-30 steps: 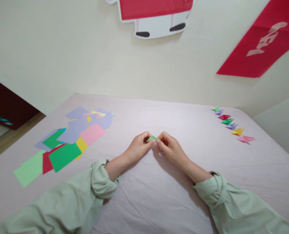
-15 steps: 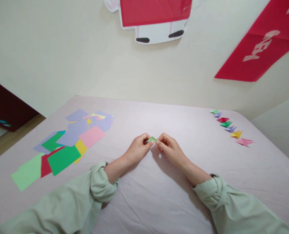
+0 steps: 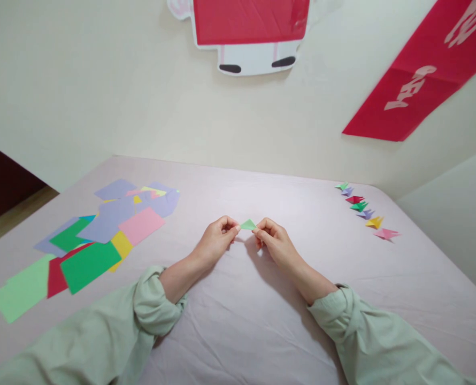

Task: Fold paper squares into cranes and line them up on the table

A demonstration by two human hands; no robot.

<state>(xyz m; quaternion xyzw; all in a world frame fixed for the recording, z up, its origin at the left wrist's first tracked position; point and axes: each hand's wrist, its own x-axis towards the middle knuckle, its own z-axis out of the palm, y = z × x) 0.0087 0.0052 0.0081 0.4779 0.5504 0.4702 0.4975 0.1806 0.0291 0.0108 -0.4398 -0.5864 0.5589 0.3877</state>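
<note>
A small light green folded paper (image 3: 248, 224), triangular in outline, is stretched between my two hands above the middle of the table. My left hand (image 3: 217, 239) pinches its left corner between thumb and fingers. At the right corner, my right hand (image 3: 276, 241) grips it the same way. The fingertips cover both corners, so the folds there are hidden.
Sheets of coloured paper lie overlapping at the left, among them a green sheet (image 3: 90, 267) and a pink sheet (image 3: 141, 225). Several folded paper pieces stand in a row at the right, the nearest a pink folded piece (image 3: 387, 233). A wall (image 3: 222, 123) rises behind the table (image 3: 238, 331).
My left hand has shifted slightly left, away from the right hand, and more of the green paper shows between them. The whole view has turned a little to the right.
</note>
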